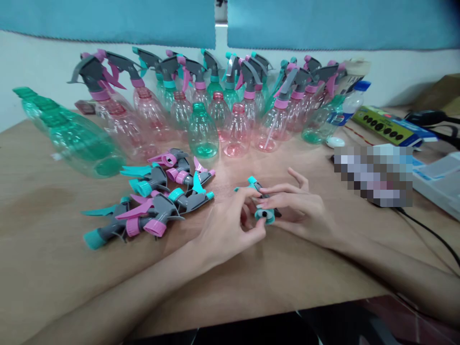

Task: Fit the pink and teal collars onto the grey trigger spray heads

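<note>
A grey and teal spray trigger head [265, 215] is between my two hands above the table, its round teal collar turned toward me. My left hand [230, 225] pinches the collar between thumb and fingers. Around the grey body and the collar's far side curl the fingers of my right hand [305, 208], one finger raised. Part of the trigger head is hidden by my fingers. To the left of my hands lies a loose pile of grey spray heads [154, 213] with pink or teal collars and levers.
Behind stand several pink and green bottles, some topped with spray heads, some uncapped like the green bottle [203, 132]. Green bottles [79, 139] lean at the left. On the right are a blue-capped bottle [354, 103], a green-yellow box [386, 125], a white mouse [335, 142] and a cable [427, 230].
</note>
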Available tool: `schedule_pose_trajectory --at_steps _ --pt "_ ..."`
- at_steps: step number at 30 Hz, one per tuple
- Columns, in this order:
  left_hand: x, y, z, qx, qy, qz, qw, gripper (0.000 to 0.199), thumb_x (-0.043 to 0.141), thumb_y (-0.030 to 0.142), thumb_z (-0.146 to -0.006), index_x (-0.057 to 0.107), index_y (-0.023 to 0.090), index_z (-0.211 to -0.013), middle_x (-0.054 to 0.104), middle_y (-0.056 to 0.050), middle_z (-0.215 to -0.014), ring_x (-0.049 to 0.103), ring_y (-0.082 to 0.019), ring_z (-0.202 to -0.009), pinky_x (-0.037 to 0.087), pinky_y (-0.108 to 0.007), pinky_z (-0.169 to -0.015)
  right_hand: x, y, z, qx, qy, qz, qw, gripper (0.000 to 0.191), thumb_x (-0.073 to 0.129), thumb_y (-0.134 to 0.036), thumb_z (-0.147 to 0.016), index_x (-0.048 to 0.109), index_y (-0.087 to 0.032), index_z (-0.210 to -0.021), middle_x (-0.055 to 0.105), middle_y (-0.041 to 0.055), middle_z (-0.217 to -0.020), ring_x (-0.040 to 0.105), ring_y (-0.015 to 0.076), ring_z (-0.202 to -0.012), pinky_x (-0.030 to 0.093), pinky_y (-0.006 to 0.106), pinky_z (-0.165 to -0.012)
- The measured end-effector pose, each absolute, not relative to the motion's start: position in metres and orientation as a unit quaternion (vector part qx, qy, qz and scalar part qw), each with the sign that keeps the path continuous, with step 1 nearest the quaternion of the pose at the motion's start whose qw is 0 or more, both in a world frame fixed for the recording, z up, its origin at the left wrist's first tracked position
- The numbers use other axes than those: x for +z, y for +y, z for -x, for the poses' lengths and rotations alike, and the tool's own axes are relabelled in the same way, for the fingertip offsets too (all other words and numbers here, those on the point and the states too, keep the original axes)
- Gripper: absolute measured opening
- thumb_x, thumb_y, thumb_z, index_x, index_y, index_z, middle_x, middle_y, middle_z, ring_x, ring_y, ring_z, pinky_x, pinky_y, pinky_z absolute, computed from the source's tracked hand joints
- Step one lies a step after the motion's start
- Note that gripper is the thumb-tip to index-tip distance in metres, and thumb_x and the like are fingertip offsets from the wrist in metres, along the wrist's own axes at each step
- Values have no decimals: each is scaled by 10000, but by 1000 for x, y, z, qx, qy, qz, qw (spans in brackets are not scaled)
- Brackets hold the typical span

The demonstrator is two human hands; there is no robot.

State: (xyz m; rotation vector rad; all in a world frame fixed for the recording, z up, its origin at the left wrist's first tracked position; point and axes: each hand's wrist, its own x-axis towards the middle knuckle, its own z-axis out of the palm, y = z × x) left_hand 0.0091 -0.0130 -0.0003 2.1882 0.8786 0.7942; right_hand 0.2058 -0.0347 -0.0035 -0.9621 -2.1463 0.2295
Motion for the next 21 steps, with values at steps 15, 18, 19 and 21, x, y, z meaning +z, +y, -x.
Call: schedule_pose_trajectory --at_steps 15,18,19,21 --pt "4 -20 -20 245 443 -827 244 142 541 217 -772 548 209 -913 587 49 -670 553 -127 -574 370 -242 -514 -18 -37 -198 57 -831 404 379 93 610 -259 -846 624 -258 -938 691 -16 -854 643 150 -830 204 465 -1074" --pt "4 -19 -17 263 428 -820 276 115 476 258 -869 546 208 -945 606 36 -730 572 -134 -637 409 -261 -569 -18 -35 -197 113 -802 427 401 156 649 -315 -816 611 -265 -958 692 -10 -890 641 173 -870 250 474 -1052" --pt "4 -19 -16 276 417 -816 289 142 456 282 -896 542 206 -980 617 25 -769 582 -139 -671 427 -271 -598 -17 -34 -197 135 -792 433 408 178 660 -328 -806 606 -268 -965 693 -8 -907 640 181 -890 256 478 -1049" --pt "4 -19 -13 310 388 -811 311 212 431 315 -926 512 201 -1086 629 1 -850 593 -144 -731 454 -287 -653 -14 -34 -198 169 -776 438 421 212 682 -338 -785 598 -274 -970 698 -8 -936 641 192 -924 245 490 -1057"
